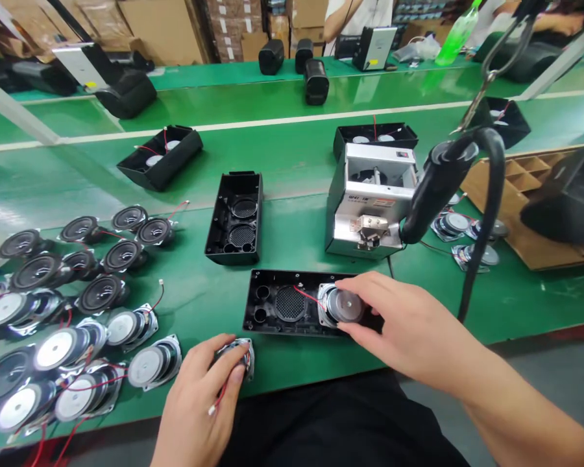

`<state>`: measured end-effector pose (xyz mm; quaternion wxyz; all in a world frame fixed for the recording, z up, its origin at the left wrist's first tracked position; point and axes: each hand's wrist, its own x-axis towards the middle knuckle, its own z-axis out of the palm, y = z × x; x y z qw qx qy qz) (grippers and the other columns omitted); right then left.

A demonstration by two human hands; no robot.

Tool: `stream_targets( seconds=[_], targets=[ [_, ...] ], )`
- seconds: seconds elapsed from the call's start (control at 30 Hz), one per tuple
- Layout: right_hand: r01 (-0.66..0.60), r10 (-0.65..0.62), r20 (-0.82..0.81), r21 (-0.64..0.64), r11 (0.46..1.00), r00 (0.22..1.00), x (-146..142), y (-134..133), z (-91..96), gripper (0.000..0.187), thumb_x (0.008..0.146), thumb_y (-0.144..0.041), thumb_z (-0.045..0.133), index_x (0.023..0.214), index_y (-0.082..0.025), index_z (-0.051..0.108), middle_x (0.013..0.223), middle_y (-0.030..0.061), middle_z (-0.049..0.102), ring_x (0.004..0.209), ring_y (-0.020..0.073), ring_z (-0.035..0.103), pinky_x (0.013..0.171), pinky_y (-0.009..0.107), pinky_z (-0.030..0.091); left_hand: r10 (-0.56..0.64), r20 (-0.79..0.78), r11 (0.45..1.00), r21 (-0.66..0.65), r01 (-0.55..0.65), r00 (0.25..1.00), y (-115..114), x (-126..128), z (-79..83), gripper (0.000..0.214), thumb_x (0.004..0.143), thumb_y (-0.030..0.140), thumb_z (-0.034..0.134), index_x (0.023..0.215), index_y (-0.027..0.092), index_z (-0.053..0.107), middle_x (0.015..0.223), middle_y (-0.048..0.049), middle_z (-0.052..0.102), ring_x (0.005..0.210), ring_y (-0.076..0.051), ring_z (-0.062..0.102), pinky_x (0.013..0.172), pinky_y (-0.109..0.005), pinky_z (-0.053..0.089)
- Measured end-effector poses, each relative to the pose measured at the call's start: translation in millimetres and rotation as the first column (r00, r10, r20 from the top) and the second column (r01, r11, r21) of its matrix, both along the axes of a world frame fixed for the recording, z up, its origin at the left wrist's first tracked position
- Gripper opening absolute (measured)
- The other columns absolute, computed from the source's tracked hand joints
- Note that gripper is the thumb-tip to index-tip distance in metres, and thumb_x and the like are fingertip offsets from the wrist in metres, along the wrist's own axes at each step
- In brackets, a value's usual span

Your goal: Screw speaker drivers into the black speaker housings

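Note:
In front of me lies a black speaker housing (272,327), open side up, with a round mesh grille at its left half. My right hand (389,318) grips a loudspeaker driver (346,306) by its round magnet, over the right part of this housing; a red wire runs from it to the left. Near the table's front edge my left hand (207,383) is closed round a second loudspeaker driver (246,360), mostly covered by the fingers. That one's red wire and white plug hang below the fingers. Behind stands another open speaker housing (209,240), with two grilles inside.
Many loose loudspeaker drivers (101,293) cover the left side. A silver screw feeder (365,214) stands behind the right hand, and a black electric screwdriver (438,188) hangs beside it. Further right is a cardboard divider box (516,233). A co-worker (360,16) stands across the line.

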<state>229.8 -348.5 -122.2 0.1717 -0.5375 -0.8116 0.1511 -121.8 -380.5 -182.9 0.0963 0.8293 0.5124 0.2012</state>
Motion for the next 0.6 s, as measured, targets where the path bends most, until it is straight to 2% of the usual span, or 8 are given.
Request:
stream_targets(
  seconds=[0.1,0.2,0.33,0.43,0.5,0.57,0.6],
  targets=[
    [-0.059,0.061,0.085,-0.026,0.998,0.995,-0.6,9.4,-7.1,0.034,0.103,-0.027,0.070,0.135,-0.027,0.060,0.131,0.0059,0.075,0.110,0.0290,0.076,0.089,0.050,0.066,-0.072,-0.116,0.997,-0.043,0.068,0.991,0.0,-7.6,8.7,0.042,0.104,0.030,0.061,0.146,0.031,0.065,0.140,-0.0123,0.070,0.120,-0.031,0.075,0.095,-0.044,0.067],
    [-0.091,0.097,0.151,-0.044,0.995,0.984,0.3,14.6,-10.7,0.038,0.100,-0.024,0.075,0.135,-0.026,0.062,0.134,0.0060,0.076,0.110,0.0310,0.078,0.087,0.051,0.067,-0.146,-0.172,0.988,-0.064,0.137,0.974,8.5,-15.1,21.7,0.042,0.104,0.028,0.059,0.145,0.032,0.065,0.136,-0.0101,0.074,0.111,-0.028,0.079,0.089,-0.040,0.069],
    [-0.118,0.131,0.232,-0.068,0.991,0.964,-0.1,24.5,-14.4,0.040,0.092,-0.023,0.085,0.128,-0.022,0.068,0.124,0.0067,0.080,0.100,0.0332,0.080,0.075,0.049,0.065,-0.153,-0.086,0.986,-0.086,0.146,0.984,25.7,-25.0,47.8,0.038,0.105,0.033,0.061,0.143,0.036,0.066,0.133,-0.0050,0.075,0.107,-0.023,0.080,0.084,-0.032,0.068],
    [-0.152,0.169,0.267,-0.083,0.985,0.949,2.8,27.0,-9.1,0.043,0.091,-0.026,0.087,0.129,-0.024,0.068,0.125,0.0062,0.079,0.101,0.0311,0.078,0.074,0.044,0.061,-0.055,0.008,0.994,-0.093,0.056,0.998,36.1,-31.3,70.1,0.042,0.104,0.034,0.062,0.145,0.044,0.063,0.140,-0.0005,0.071,0.113,-0.024,0.079,0.086,-0.034,0.068],
    [-0.187,0.196,0.289,-0.057,0.981,0.937,1.0,26.2,0.0,0.035,0.098,-0.030,0.079,0.132,-0.026,0.068,0.125,0.0071,0.077,0.099,0.0291,0.076,0.074,0.042,0.057,0.007,0.035,0.997,-0.077,-0.004,0.999,42.4,-33.0,82.1,0.045,0.102,0.037,0.064,0.145,0.050,0.062,0.143,0.0019,0.070,0.116,-0.028,0.077,0.087,-0.041,0.068],
    [-0.203,0.189,0.319,0.010,0.979,0.929,-9.0,27.3,9.3,0.021,0.108,-0.035,0.063,0.126,-0.026,0.072,0.109,0.0065,0.077,0.087,0.0272,0.072,0.068,0.042,0.050,0.023,0.036,0.998,-0.052,-0.022,0.999,49.5,-31.2,90.4,0.044,0.100,0.041,0.064,0.143,0.054,0.063,0.142,0.0040,0.070,0.117,-0.031,0.077,0.088,-0.048,0.068],
    [-0.196,0.175,0.329,0.034,0.980,0.928,-17.2,29.6,12.2,0.022,0.111,-0.037,0.057,0.119,-0.026,0.074,0.098,0.0055,0.075,0.080,0.0269,0.070,0.064,0.041,0.045,0.012,0.029,0.999,-0.042,-0.011,1.000,53.7,-28.8,93.4,0.044,0.100,0.041,0.065,0.142,0.055,0.063,0.141,0.0048,0.071,0.116,-0.031,0.077,0.089,-0.050,0.068]
  ],
)
